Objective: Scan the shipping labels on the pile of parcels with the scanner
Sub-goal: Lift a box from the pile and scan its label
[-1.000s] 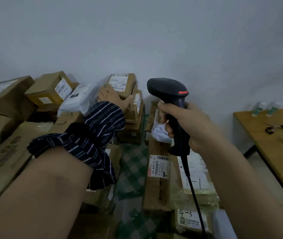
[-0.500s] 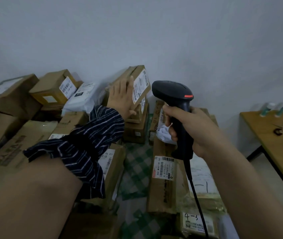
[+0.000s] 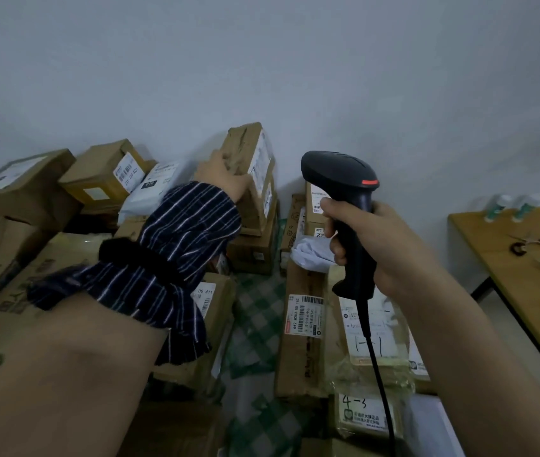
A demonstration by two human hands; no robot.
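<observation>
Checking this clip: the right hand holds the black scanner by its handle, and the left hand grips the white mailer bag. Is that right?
Not quite. The head view shows the left hand gripping a tilted cardboard box on a stack, not the white mailer bag beside it. The right hand does hold the black scanner by its handle.

A plain pale wall fills the upper half, dimly and evenly lit, with a bluish cast. At the right stands a wooden bench on dark legs, carrying scissors and two small bottles against the wall. Light floor shows beneath it; green checked cloth covers the middle ground
</observation>
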